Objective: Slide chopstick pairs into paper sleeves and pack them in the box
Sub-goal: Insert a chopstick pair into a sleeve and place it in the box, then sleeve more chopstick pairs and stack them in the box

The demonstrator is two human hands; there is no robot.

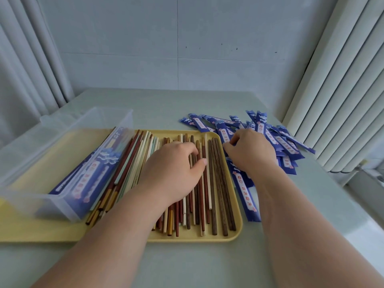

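Observation:
Several loose chopsticks in brown, red, cream and pale green lie lengthwise on a yellow tray. My left hand lies over the middle of them, thumb and fingers curled around a few sticks. My right hand reaches past the tray's right edge into a heap of blue paper sleeves and pinches one. A clear plastic box stands on the tray's left part with sleeved pairs leaning along its right wall.
The tray sits on a pale grey-green table that ends at a wall behind. One blue sleeve lies alone beside the tray's right rim. White curtains hang at both sides.

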